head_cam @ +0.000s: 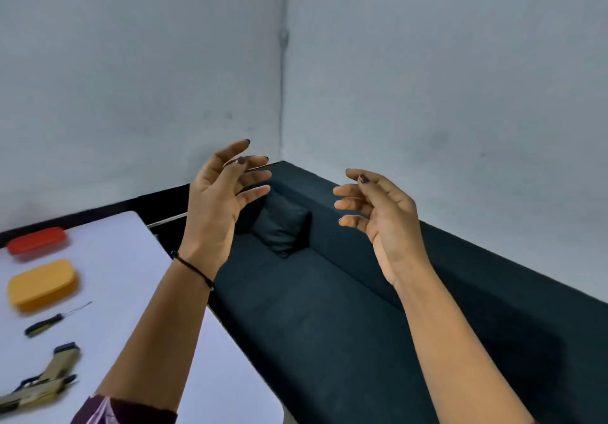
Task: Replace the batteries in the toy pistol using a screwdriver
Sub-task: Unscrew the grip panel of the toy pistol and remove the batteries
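Both hands raised, fingers spread, holding nothing: left hand (218,206), right hand (381,216). Toy pistol (39,381) and screwdriver (54,320) lie at the left hand's seven o'clock on the table (131,259).

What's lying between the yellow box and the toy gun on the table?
A small screwdriver lies on the white table between the yellow box and the toy gun, touching neither. The head view shows it.
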